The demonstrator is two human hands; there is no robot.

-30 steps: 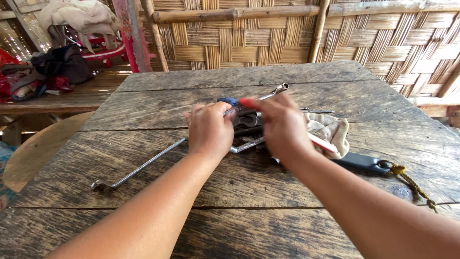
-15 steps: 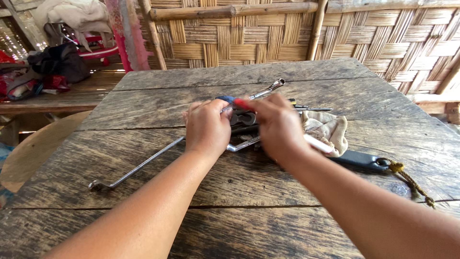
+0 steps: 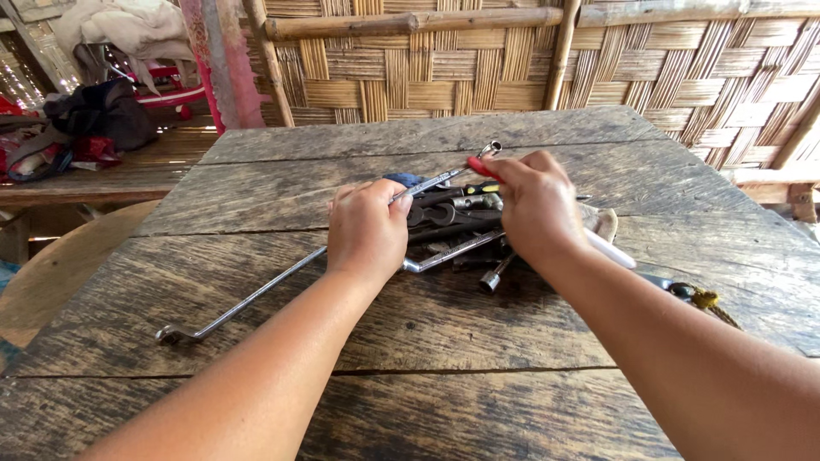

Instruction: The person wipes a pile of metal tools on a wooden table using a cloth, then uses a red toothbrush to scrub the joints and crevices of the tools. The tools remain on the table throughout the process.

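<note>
My left hand (image 3: 369,230) rests curled on a pile of metal tools (image 3: 453,224) in the middle of a worn wooden table (image 3: 444,341). Its thumb and fingers close on a slim wrench (image 3: 465,166) whose ring end points away from me. A blue handle (image 3: 407,180) shows just beyond its knuckles. My right hand (image 3: 538,205) hovers over the right side of the pile and grips a tool with a red and white handle (image 3: 612,252); the red end sticks out past the fingers. Dark pliers lie between the two hands.
A long offset wrench (image 3: 243,299) runs from my left hand toward the table's near left. A socket piece (image 3: 489,281) lies in front of the pile. A beige cloth (image 3: 606,224) and a black handle with a yellow cord (image 3: 696,297) lie to the right. A woven bamboo wall stands behind.
My right hand has moved right and farther away with the red and white tool, uncovering the pliers and socket and hiding most of the cloth. My left hand has stayed put.
</note>
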